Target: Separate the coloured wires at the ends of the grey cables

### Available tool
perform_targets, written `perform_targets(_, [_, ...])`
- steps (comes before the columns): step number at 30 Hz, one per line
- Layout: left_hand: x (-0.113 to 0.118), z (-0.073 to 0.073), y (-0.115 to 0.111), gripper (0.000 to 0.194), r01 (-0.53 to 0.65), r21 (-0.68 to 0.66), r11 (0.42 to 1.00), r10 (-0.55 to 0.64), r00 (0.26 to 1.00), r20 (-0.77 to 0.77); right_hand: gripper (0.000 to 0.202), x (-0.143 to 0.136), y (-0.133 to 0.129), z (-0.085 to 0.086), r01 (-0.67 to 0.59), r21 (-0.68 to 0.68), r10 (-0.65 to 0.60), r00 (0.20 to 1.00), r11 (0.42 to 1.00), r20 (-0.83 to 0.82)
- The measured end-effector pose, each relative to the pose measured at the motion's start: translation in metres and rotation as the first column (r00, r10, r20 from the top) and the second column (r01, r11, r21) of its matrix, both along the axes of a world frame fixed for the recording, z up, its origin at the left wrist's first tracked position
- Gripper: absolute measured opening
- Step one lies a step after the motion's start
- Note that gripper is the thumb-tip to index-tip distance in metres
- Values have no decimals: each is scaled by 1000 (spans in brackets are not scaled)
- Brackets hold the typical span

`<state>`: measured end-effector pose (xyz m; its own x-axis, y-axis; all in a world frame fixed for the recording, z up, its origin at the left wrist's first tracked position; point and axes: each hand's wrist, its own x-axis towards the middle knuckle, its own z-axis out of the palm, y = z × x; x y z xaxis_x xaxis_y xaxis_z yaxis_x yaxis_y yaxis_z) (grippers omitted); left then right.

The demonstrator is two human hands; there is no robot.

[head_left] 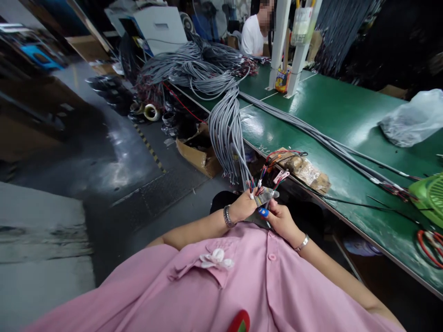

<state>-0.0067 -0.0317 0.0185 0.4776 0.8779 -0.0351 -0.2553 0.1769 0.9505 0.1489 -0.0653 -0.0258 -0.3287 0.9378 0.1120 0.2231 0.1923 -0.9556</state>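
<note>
In the head view, my left hand (245, 204) is closed around the ends of several grey cables, with grey covers on some fingers. Thin coloured wires (263, 171) fan out above it, near white bands on the cable ends. Close beside it, my right hand (284, 222) pinches a grey cable whose stripped end (278, 182) points up to the right. Blue tape wraps the right thumb. A bundle of grey cables (226, 124) hangs over the table edge down to my left hand. A pink clip (281, 176) sits at the edge just beyond my hands.
A green table (328, 103) carries a heap of grey cables (194, 67), a long cable run (304, 129), a plastic-wrapped block (308, 173), a green fan (429, 198) and a plastic bag (415, 117). An open cardboard box (197, 154) stands below. A person (252, 34) sits beyond.
</note>
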Motion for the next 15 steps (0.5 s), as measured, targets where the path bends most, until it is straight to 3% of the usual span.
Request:
perform_targets(6, [-4,-6,-1,32,-79,13,997,79,997,-18,31,12,2,1,-105,-152,98,994,983,-58])
perform_targets(11, [-18,-14,-7,35,-67,-75,995,61,995,-78,33,24,9,19,133,-295,-188,968,946,-165])
perform_targets(15, [-20,-14,-11,36,41,-84,996,-56,982,-182,34,19,15,36,106,-319,-193,948,942,-254])
